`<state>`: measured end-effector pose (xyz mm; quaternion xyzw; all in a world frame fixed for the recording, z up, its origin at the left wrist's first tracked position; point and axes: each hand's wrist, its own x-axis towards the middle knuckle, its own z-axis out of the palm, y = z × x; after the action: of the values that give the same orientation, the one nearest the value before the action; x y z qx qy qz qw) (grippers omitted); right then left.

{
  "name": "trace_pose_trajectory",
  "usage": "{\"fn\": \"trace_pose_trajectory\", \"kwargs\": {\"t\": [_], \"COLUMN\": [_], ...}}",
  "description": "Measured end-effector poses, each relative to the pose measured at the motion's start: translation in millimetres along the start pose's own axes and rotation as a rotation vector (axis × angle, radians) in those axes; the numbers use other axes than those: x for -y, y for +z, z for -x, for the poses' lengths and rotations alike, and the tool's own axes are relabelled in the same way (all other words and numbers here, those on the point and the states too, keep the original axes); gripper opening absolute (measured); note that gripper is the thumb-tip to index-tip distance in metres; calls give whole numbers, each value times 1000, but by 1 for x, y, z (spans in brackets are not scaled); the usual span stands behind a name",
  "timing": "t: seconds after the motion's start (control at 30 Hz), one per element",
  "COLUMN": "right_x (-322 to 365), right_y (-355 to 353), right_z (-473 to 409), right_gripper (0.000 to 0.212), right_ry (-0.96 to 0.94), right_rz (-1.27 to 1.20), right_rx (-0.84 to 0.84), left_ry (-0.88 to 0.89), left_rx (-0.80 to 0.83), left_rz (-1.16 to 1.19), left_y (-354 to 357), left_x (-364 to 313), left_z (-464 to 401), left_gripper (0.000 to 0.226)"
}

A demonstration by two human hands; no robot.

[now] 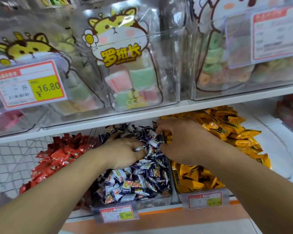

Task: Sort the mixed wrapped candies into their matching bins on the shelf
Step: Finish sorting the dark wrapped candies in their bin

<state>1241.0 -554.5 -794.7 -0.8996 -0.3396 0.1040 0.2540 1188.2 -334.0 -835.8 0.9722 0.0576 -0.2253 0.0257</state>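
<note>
Head view, looking down onto the lower shelf: dark blue-and-white wrapped candies (134, 179) heaped in the middle clear bin (152, 202), piled well above its front wall. Left hand (125, 152) laid palm down on that heap, fingers spread and reaching into the wrappers, fingertips partly buried; whether anything is held beneath cannot be told. Right hand (181, 141) just beside it at the boundary with the next bin, fingers curled down, thumb and fingertips pinching a dark-wrapped candy (162, 137) at the edge of the pile. Both forearms bare, coming in from the lower corners.

Right of the heap, yellow-orange wrapped candies (227, 132) filling the neighbouring bin, some with dark labels. Left of the heap, red wrapped candies (57, 156) in a mound. Price tag (118, 214) reading 19.90 clipped at the front of the middle bin; second price tag (205, 200) before the yellow bin, print too blurred to read.

Above, white shelf board (142, 115) carrying tall clear containers (142, 65) printed with a cartoon giraffe, holding pink, green and white soft sweets. Large tag (28, 83) on the left container showing 16.80. Further clear container (243, 56) on the right with ring-shaped sweets in green and orange.
</note>
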Motion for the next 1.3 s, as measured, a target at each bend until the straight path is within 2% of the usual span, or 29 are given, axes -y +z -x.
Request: {"fn": "trace_pose_trajectory", "kwargs": {"t": [0.27,0.37,0.47,0.57,0.67,0.87,0.97,1.13,1.3], "right_x": [1,4,5,6,6,4,7,9,6], "right_y": [1,-1,-1,0,1,1,0,1,2], "right_z": [1,2,3,2,1,-2,-2,-3,-4], "right_gripper": [44,44,45,46,47,43,41,39,43], "right_ry": [0,-4,-24,-45,-54,-53,-64,-72,-62], "right_rz": [-7,-31,-14,-7,-1,36,48,65,77], "right_rx": [0,0,-9,1,-3,-11,-5,-7,-11], "left_ry": [4,-5,-81,-246,-309,-242,-206,-86,-57], "left_rx": [9,-136,-325,-270,-183,-207,-209,-222,-220], "left_rz": [40,173,164,109,155,298,361,353,335], "left_y": [1,-6,-14,-4,9,17,18,19,21], "left_x": [-5,-4,6,10,-3,-15,-20,-25,-23], "left_z": [13,20,14,0,-14,-15,-8,12,29], "left_gripper": [66,63,67,71,76,86,83,79,77]}}
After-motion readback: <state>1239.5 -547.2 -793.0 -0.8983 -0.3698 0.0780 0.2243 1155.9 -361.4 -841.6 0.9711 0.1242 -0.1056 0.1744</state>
